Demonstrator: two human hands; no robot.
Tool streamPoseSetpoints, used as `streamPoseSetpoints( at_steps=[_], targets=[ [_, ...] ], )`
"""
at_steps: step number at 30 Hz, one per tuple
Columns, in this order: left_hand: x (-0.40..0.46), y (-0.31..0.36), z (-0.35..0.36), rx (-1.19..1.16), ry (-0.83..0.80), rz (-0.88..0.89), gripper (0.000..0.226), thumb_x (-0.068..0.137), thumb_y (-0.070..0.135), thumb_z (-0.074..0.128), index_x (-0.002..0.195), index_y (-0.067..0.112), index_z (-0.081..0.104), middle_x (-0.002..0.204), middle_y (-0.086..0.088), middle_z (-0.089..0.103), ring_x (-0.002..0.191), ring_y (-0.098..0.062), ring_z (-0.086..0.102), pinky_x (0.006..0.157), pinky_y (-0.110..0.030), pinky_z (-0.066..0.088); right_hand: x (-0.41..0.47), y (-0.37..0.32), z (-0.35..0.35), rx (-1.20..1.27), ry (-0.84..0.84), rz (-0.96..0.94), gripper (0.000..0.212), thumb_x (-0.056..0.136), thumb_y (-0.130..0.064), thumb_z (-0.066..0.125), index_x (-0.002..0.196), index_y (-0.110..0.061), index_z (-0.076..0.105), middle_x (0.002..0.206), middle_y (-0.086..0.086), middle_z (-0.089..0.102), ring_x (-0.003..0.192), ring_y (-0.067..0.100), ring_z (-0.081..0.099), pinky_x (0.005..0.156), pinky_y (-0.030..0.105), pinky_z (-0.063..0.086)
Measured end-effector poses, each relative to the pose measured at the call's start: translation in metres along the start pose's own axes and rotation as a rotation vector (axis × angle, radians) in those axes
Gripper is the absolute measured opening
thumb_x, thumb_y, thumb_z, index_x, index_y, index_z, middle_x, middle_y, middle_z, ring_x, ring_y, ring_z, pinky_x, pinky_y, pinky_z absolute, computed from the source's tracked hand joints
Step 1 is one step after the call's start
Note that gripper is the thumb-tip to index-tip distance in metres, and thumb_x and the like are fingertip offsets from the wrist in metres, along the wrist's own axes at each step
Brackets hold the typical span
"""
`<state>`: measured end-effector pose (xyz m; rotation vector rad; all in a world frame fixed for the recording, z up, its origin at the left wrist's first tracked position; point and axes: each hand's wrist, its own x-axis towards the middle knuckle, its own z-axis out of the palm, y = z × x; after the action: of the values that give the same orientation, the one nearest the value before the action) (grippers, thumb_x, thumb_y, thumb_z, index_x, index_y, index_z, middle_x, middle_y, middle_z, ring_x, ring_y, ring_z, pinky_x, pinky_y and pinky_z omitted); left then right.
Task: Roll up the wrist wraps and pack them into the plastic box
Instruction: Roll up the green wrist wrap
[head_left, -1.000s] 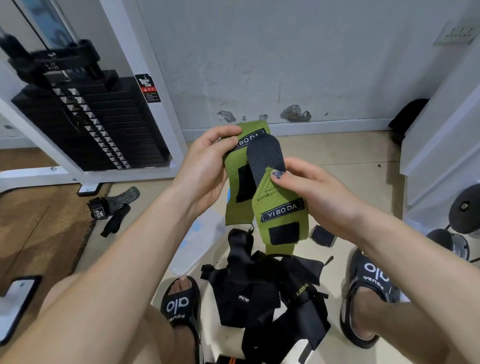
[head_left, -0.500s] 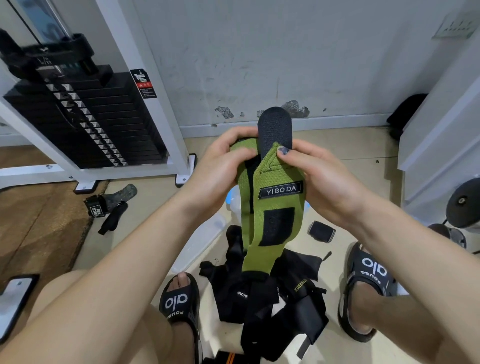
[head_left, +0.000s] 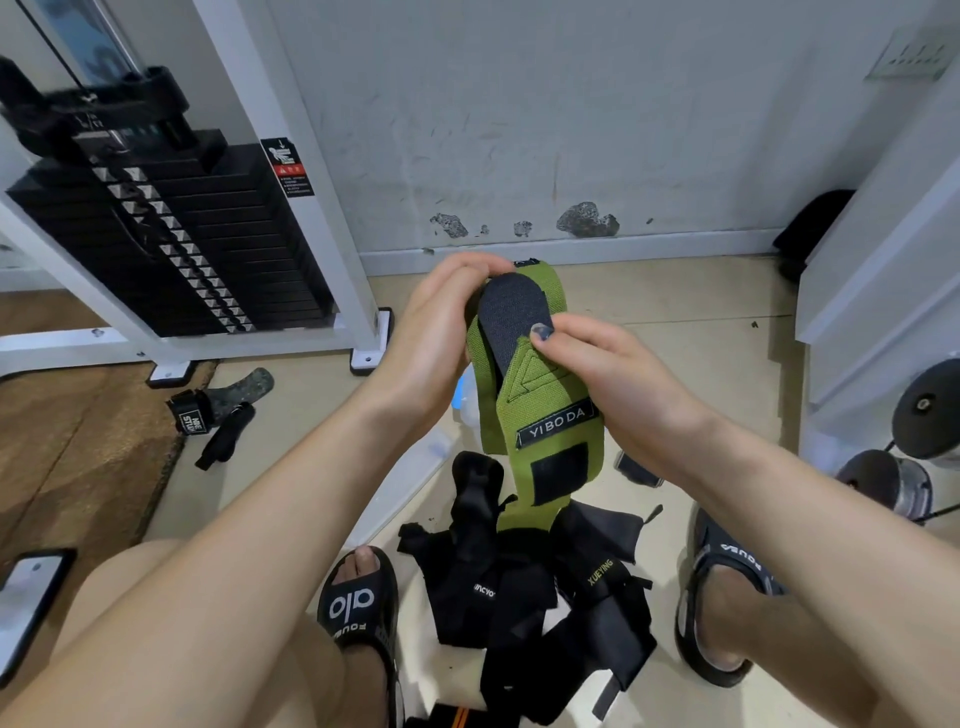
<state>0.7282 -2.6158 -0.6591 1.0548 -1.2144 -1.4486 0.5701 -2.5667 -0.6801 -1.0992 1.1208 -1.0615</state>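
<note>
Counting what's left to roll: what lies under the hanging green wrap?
Under the green wrap, a pile of black wraps lies on the floor. A clear plastic box shows partly behind; its contents are hidden.

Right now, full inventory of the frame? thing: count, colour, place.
green wrist wrap: 1, green with black patches, held up at centre in both hands
black wraps pile: several, black, floor between the feet
plastic box: 1, clear, floor behind the wrap, mostly hidden
loose strap: 1, black and grey, floor at left
weight stack: 1, black, left in a white frame
phone: 1, black, lower left
sandals: 2, black, on the feet
left hand: grips the wrap's top
right hand: pinches the wrap
</note>
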Motion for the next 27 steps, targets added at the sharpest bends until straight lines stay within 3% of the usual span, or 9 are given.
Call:
streamPoseSetpoints(
  at_steps=[7,10,16,22,25,27],
  targets=[
    [0.0030,-0.0019,-0.0032,0.047,-0.005,0.022,0.018,0.105,0.010,0.048,0.101,0.016,0.065,0.093,-0.003,0.062,0.086,-0.017,0.059,0.079,-0.033,0.046,0.0007,0.0016,0.0053,-0.001,0.040,0.028,0.037,0.104,-0.021,0.056,0.113,0.015,0.055,0.099,0.020,0.061,0.090,0.028,0.060,0.084,0.043,0.047],
    [0.0031,-0.0027,-0.0030,0.048,0.006,0.018,0.016,0.104,0.010,0.051,0.101,0.017,0.065,0.086,0.004,0.065,0.082,-0.014,0.061,0.078,-0.031,0.048,-0.0002,0.0022,0.0066,-0.005,0.070,0.031,0.035,0.104,-0.021,0.056,0.115,0.012,0.060,0.101,0.021,0.065,0.091,0.027,0.063,0.085,0.041,0.050],
    [0.0038,-0.0042,-0.0035,0.065,0.014,0.029,0.014,0.102,0.010,0.056,0.100,0.019,0.066,0.087,0.004,0.067,0.082,-0.013,0.063,0.079,-0.032,0.049,-0.0010,0.0032,0.0073,0.007,0.088,0.030,0.033,0.104,-0.020,0.056,0.115,0.010,0.063,0.120,0.035,0.062,0.094,0.029,0.066,0.088,0.043,0.052],
    [0.0039,-0.0058,-0.0035,0.067,0.018,0.032,0.013,0.102,0.009,0.057,0.102,0.019,0.065,0.091,-0.002,0.070,0.081,-0.015,0.066,0.077,-0.033,0.051,0.0002,0.0038,0.0067,-0.009,0.091,0.039,0.036,0.103,-0.020,0.056,0.114,0.015,0.059,0.106,0.036,0.065,0.092,0.030,0.063,0.086,0.044,0.050],
    [0.0049,-0.0067,-0.0033,0.059,0.021,0.034,0.013,0.102,0.006,0.057,0.104,0.017,0.064,0.093,-0.005,0.071,0.080,-0.015,0.068,0.076,-0.033,0.054,0.0003,0.0032,0.0069,-0.050,0.092,0.048,0.038,0.103,-0.023,0.058,0.110,0.014,0.060,0.113,0.038,0.062,0.090,0.030,0.064,0.089,0.054,0.055],
    [0.0053,-0.0063,-0.0028,0.038,0.032,0.025,0.013,0.102,0.003,0.056,0.107,0.014,0.063,0.089,-0.005,0.071,0.076,-0.015,0.068,0.071,-0.030,0.055,0.0003,0.0043,0.0069,-0.087,0.104,0.055,0.038,0.102,-0.027,0.061,0.100,0.011,0.064,0.103,0.033,0.067,0.085,0.026,0.065,0.083,0.047,0.056]
  ],
)
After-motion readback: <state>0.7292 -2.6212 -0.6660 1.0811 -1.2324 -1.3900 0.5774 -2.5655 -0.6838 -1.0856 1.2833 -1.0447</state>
